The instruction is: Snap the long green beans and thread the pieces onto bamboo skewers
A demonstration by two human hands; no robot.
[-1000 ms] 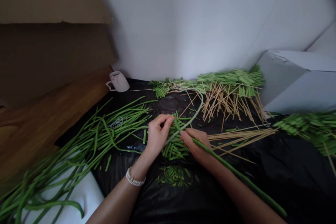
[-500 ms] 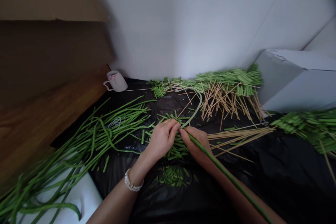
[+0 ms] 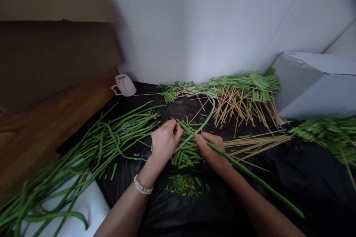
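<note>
A long green bean (image 3: 250,172) runs slantwise through my right hand (image 3: 213,148), whose fingers are closed round it; its far end lies over the cut pieces and its near end reaches past my right forearm. My left hand (image 3: 166,137) is curled beside that far end, a little apart from it, with its fingertips turned in; what they hold, if anything, is hidden. Short cut bean pieces (image 3: 185,157) lie heaped between the hands. A pale, thin curved strand (image 3: 213,109) loops behind them and passes under the long bean.
Uncut long beans (image 3: 97,148) spread on the left, partly over a white surface (image 3: 93,196). Bare skewers (image 3: 256,141) lie right of my hand. Skewered bean pieces (image 3: 244,82) are stacked behind, and more bean pieces (image 3: 328,133) lie far right. A mug (image 3: 125,86) and a white box (image 3: 306,85) stand behind.
My left hand has moved left, away from my right hand. The long bean now reaches farther forward past my right fingers, and its near end has come into view.
</note>
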